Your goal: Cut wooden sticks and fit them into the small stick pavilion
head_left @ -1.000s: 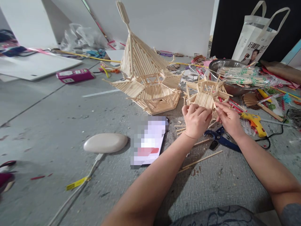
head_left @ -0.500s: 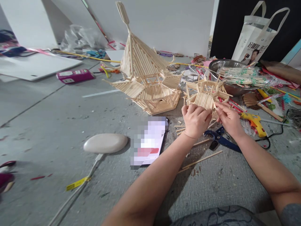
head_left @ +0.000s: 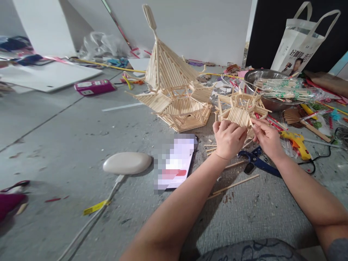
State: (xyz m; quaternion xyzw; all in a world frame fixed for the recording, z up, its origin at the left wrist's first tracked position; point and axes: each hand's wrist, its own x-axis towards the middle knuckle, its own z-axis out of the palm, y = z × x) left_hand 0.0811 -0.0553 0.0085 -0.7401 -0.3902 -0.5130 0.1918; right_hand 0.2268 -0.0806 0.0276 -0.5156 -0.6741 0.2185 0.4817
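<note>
A small frame of wooden sticks (head_left: pixel 236 115), with a slatted panel facing me, stands on the floor in front of me. My left hand (head_left: pixel 228 139) is curled over the lower front edge of this frame, its fingers closed. At the frame's right front edge my right hand (head_left: pixel 265 137) pinches a stick of it between thumb and fingers. Both palms hide the bottom of the frame. Left of it stands a larger stick pavilion (head_left: pixel 174 72) with a pointed roof and flared eaves.
Under my right forearm lie blue-handled cutters (head_left: pixel 261 163); a yellow glue gun (head_left: pixel 297 145) is beyond. A metal bowl (head_left: pixel 251 77) holds bagged sticks. A phone (head_left: pixel 176 163), a white oval device (head_left: pixel 127 163) with a cable, and loose sticks (head_left: pixel 236 184) lie nearer. A tote bag (head_left: pixel 297 47) stands behind.
The whole view has shifted slightly, so everything appears a little further right. Both hands keep the same hold on the stick frame.
</note>
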